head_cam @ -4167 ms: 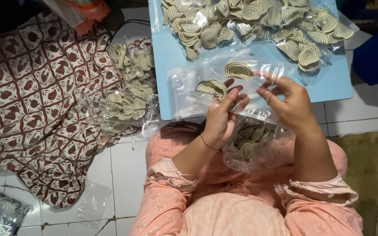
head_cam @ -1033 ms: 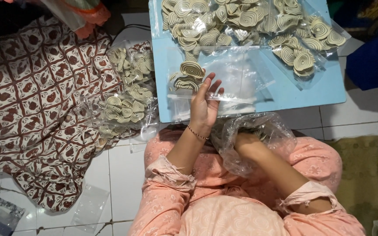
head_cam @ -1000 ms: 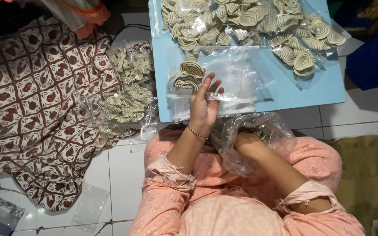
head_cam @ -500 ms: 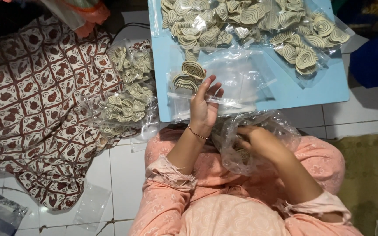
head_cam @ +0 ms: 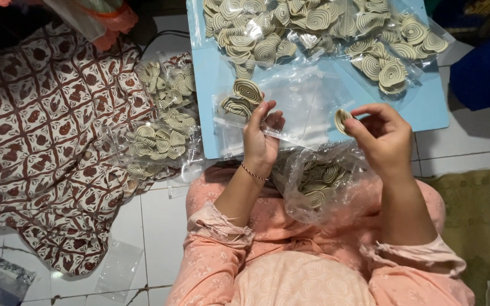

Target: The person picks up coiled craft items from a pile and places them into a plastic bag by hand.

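Note:
My left hand (head_cam: 262, 139) grips the open edge of a small clear plastic bag (head_cam: 290, 107) that lies on the light blue board (head_cam: 426, 110); two spiral snacks (head_cam: 242, 96) sit inside it. My right hand (head_cam: 378, 136) is raised over the board's near edge and pinches one green-and-cream spiral snack (head_cam: 342, 119) between thumb and fingers. On my lap, between both arms, rests a large clear bag of spiral snacks (head_cam: 321, 181).
Filled clear bags of spiral snacks (head_cam: 290, 28) cover the far side of the board. More filled bags (head_cam: 160, 119) lie on the white tiled floor to the left, beside a brown patterned cloth (head_cam: 41, 141). An empty clear bag (head_cam: 117, 269) lies at lower left.
My right hand came up out of the lap bag with one spiral snack and now holds it above the board. My left hand kept hold of the small bag.

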